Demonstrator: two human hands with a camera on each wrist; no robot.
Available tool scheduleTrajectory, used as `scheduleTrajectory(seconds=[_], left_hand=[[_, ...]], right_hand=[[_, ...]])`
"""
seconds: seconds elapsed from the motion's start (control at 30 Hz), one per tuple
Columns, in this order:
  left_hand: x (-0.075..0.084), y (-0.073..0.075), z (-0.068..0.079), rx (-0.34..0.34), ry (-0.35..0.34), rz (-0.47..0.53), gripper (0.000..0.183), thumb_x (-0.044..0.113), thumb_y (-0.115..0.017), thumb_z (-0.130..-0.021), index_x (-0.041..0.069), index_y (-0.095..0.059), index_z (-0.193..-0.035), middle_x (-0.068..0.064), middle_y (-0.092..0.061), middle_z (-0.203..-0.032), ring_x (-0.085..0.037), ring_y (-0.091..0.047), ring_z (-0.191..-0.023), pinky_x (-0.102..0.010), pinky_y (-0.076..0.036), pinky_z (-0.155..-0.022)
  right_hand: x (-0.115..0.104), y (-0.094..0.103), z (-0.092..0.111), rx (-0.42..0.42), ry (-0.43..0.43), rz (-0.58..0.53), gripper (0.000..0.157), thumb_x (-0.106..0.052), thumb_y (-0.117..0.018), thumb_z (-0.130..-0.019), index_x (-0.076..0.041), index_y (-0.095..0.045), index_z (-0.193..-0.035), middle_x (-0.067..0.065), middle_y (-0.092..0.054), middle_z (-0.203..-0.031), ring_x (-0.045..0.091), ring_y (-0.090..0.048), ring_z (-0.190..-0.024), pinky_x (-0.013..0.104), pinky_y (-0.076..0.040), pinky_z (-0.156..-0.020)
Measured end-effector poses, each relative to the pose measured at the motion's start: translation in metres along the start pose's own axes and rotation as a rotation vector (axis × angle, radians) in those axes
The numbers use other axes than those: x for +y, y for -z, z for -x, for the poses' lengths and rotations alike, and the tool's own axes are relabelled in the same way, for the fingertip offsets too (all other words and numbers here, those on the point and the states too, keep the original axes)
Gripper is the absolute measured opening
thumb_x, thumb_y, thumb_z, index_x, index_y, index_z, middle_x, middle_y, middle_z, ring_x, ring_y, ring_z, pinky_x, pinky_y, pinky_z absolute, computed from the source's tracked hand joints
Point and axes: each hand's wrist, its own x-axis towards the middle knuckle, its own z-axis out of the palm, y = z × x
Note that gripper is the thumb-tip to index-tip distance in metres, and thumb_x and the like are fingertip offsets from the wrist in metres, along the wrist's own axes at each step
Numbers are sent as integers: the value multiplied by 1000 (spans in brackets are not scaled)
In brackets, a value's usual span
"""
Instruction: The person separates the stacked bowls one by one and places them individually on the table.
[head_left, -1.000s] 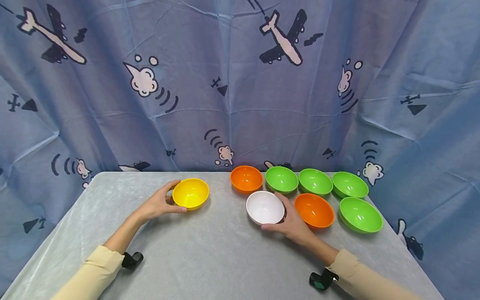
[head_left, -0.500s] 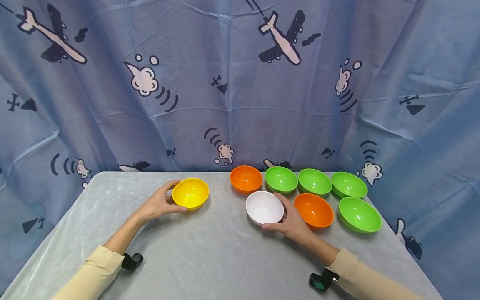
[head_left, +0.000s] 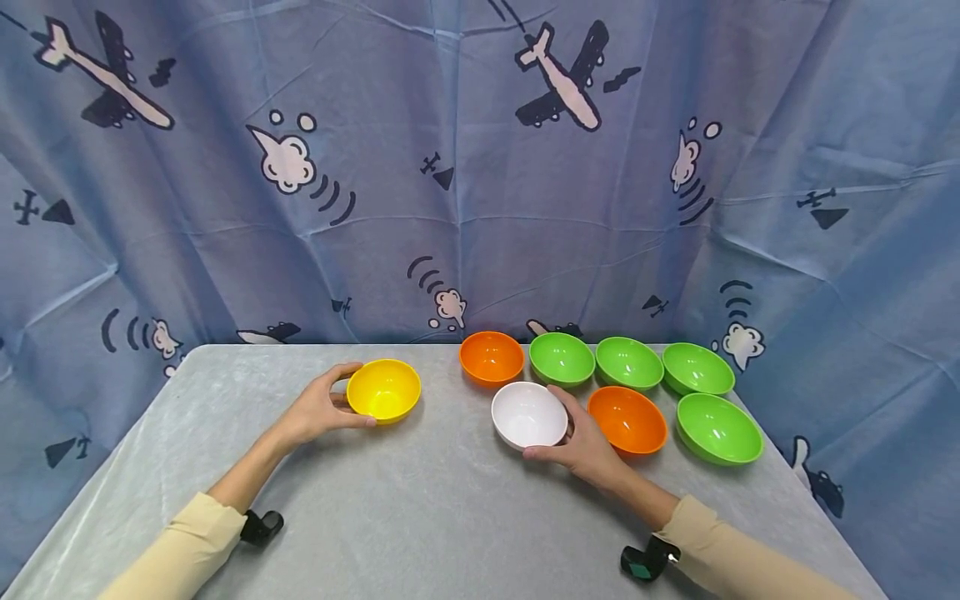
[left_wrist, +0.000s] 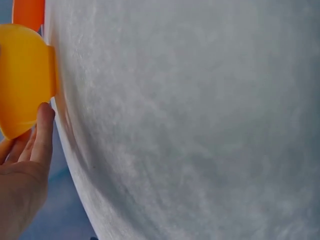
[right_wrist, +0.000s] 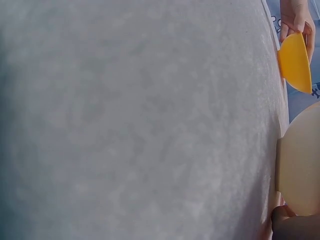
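Observation:
My left hand (head_left: 318,408) holds a yellow bowl (head_left: 384,390) by its left side, thumb at the near edge and fingers at the far side. In the left wrist view the yellow bowl (left_wrist: 25,80) stands upright with its foot at the table surface. To the right, my right hand (head_left: 588,446) grips a white bowl (head_left: 529,415) by its right side. The right wrist view shows the white bowl (right_wrist: 302,160) partly cut off, with the left hand (right_wrist: 299,20) on the yellow bowl (right_wrist: 296,62) farther off.
An orange bowl (head_left: 491,358) stands behind the white one, and another orange bowl (head_left: 627,421) sits just right of the right hand. Several green bowls (head_left: 720,429) line the back right. The grey-white table (head_left: 420,517) meets a blue patterned curtain (head_left: 375,167) behind.
The yellow bowl has shifted very slightly right and nearer, with the left hand still on it. The white bowl and right hand stay practically in place.

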Motion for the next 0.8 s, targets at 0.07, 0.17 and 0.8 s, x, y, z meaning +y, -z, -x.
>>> scheduleTrajectory(seconds=[0.07,0.17,0.8], left_hand=[[0,-1,-1,-3,-7,20,97,29,-87,-65,8,-33,-143,-15,-32,-143,-34,-57,-106,-34,-52,-80],[2,-5,-2,-14,-22,71,96,25,-88,-64,9,-34,-142,-15,-32,-143,-34,-57,-105,-34,-52,-79],[37,-45,-10,-92,-24,150,97,20,-90,-60,12,-38,-141,-9,-37,-141,-29,-59,-103,-33,-53,-77]], right_hand=[[0,0,0,-1,1,-6,102,-16,-88,-64,-1,-26,-145,17,-34,-141,32,-37,-125,44,-35,-100],[0,0,-1,-5,5,-11,102,-15,-88,-64,-1,-26,-145,17,-34,-141,32,-37,-125,44,-35,-100],[-6,0,-1,-13,9,0,102,-14,-87,-65,0,-26,-145,20,-34,-141,34,-37,-125,46,-35,-100]])
